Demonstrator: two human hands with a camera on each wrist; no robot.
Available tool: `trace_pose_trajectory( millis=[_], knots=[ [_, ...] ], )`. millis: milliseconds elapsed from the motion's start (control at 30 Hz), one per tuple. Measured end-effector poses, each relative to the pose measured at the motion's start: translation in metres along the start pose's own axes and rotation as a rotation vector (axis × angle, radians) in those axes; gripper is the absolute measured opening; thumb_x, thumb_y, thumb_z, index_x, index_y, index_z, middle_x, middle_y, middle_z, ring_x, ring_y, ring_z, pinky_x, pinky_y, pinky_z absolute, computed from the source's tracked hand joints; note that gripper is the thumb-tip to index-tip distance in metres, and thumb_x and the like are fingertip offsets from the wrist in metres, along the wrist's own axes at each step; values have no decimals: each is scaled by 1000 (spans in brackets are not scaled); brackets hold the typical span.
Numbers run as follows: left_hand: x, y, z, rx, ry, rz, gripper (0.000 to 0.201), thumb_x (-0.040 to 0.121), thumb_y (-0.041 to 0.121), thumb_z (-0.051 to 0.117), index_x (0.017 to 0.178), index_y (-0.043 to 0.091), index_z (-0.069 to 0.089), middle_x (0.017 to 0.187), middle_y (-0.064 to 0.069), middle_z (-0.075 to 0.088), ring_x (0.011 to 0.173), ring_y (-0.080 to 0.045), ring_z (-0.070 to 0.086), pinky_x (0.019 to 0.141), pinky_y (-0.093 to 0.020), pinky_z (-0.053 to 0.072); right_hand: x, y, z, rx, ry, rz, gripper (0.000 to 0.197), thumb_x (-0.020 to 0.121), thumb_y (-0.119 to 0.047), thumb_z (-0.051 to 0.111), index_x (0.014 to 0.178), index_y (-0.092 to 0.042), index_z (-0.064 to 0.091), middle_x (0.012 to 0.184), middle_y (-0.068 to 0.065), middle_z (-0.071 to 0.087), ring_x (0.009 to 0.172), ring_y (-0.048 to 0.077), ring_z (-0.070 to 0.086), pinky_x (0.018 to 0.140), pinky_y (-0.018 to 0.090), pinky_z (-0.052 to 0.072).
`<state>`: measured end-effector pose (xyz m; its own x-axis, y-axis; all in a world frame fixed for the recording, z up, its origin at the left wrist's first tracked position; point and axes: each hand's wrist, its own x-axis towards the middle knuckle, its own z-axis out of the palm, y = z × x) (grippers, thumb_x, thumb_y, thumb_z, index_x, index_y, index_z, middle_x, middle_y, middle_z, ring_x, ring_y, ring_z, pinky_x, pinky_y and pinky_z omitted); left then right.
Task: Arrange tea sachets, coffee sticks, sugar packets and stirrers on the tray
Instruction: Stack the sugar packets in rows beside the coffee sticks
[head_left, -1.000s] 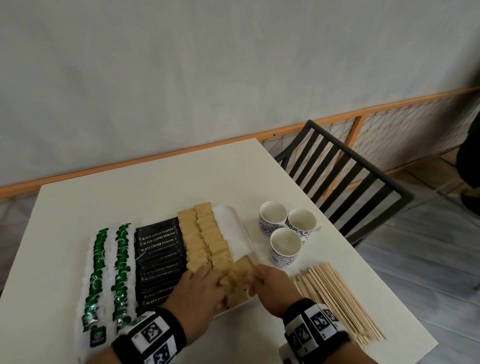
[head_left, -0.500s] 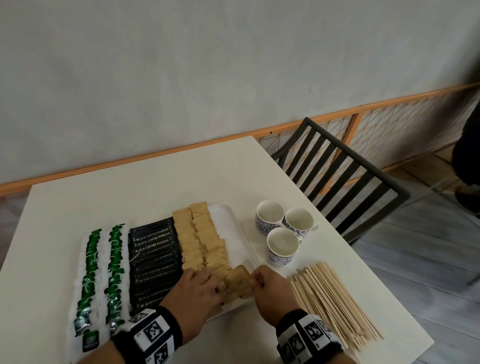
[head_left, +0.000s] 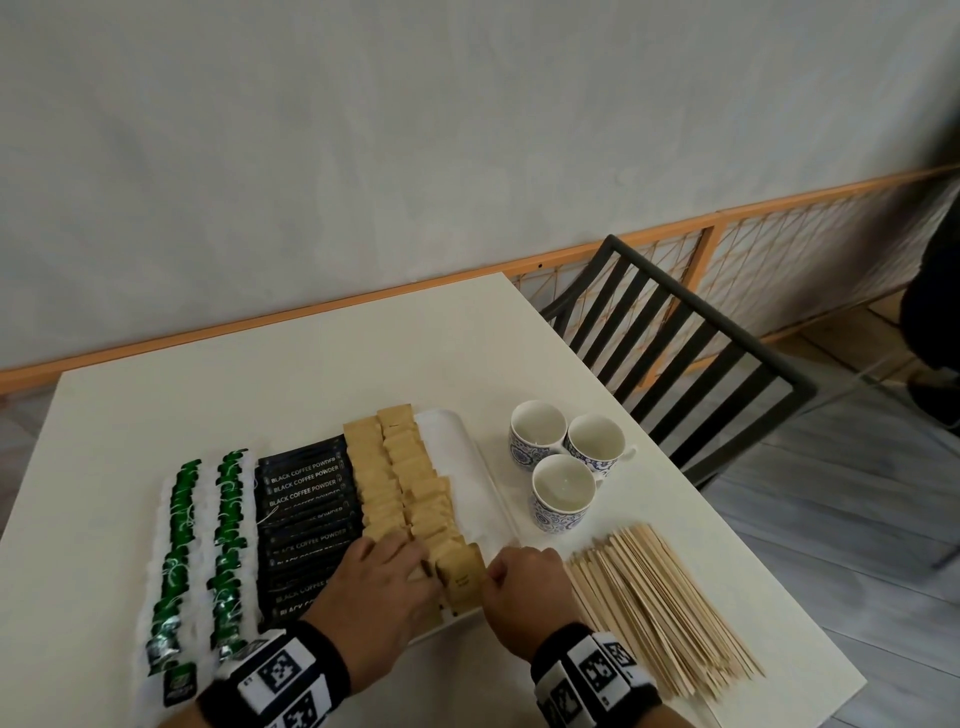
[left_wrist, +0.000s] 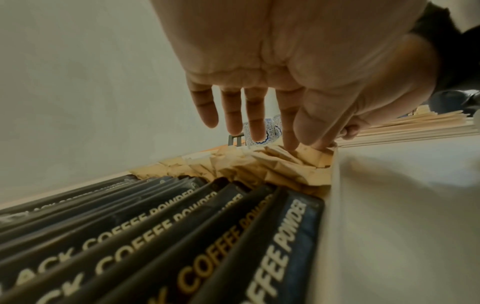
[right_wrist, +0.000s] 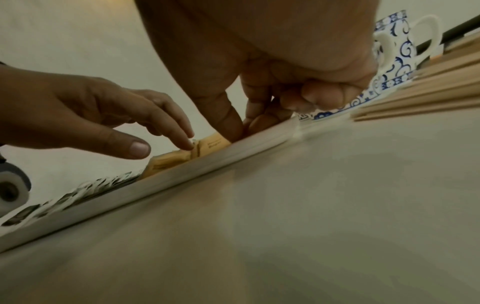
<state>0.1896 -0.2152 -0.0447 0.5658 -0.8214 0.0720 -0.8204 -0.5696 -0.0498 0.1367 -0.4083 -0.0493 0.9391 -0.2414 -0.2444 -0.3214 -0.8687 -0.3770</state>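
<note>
On the white tray (head_left: 488, 483), two rows of green tea sachets (head_left: 179, 545) lie leftmost, then coffee sticks (head_left: 306, 499), partly under my left hand (head_left: 379, 587), its straight fingers pressing two rows of sugar packets (head_left: 400, 478). My right hand (head_left: 524, 582) pinches the nearest packet (head_left: 462, 577). Right of the tray: three cups (head_left: 561, 493), stirrers (head_left: 660, 603).

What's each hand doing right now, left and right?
Left hand: open, straight fingers pressing on the brown sugar packets.
Right hand: pinching the nearest sugar packet at the tray's near end.
</note>
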Motion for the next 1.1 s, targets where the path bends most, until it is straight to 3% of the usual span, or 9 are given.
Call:
trace_pose_trajectory(
  millis=[100,233,400,567,633,700,767,933,1100],
  knots=[
    [-1,0,1,-10,25,-1,19,71,41,50,80,36,66,91,14,60,97,-14,51,76,-33,30,-1,-6,1,-23,-14,-9,28,88,-39,41,97,-24,64,101,-2,64,88,19,42,79,32,41],
    [-2,1,0,-33,58,7,19,70,36,50,77,36,67,83,21,57,92,-9,45,74,-29,27,-2,-11,1,-59,7,-40,35,90,-44,40,113,-23,57,111,0,60,107,23,48,88,36,44],
    [-2,0,5,-35,41,2,18,71,36,50,75,36,67,82,22,58,91,-9,49,74,-29,27,-1,-16,1,-139,-7,-77,40,96,-42,33,115,-18,57,114,5,58,107,25,50,88,36,42],
    [-2,0,8,-66,47,-8,19,72,38,49,77,36,68,82,23,60,93,-8,46,73,-29,27,17,-15,1,148,-28,-67,37,94,-30,46,126,-13,52,122,6,53,115,23,48,98,28,38],
    [-2,-1,8,-86,47,-12,19,70,38,49,78,36,67,83,23,61,94,-8,46,73,-28,27,27,-18,-1,256,-60,-44,32,92,-25,49,120,-11,56,112,6,55,108,22,50,90,24,38],
    [-1,0,8,-94,43,-13,18,69,38,49,77,36,66,82,22,61,93,-8,46,73,-28,27,33,-22,-2,310,-96,-40,11,90,-20,49,90,-15,59,85,0,48,89,22,43,69,20,32],
    [0,0,7,-93,31,-16,19,68,38,48,76,36,66,80,22,60,92,-8,45,72,-28,27,37,-26,-1,301,-136,-53,28,87,-17,48,62,-21,35,67,-3,33,80,21,34,61,24,23],
    [-2,-3,4,-134,-7,-50,21,68,41,49,80,40,67,81,24,59,94,-5,45,74,-26,25,56,-30,-1,287,-156,-15,35,88,-22,48,63,-23,23,68,-1,31,79,21,32,70,25,23],
    [-4,-5,-5,-200,30,-65,21,69,44,52,83,40,67,86,25,61,97,-4,46,74,-26,29,80,-42,-10,324,-175,68,26,89,-22,45,67,-20,32,87,11,41,84,22,32,74,26,24]
  ],
)
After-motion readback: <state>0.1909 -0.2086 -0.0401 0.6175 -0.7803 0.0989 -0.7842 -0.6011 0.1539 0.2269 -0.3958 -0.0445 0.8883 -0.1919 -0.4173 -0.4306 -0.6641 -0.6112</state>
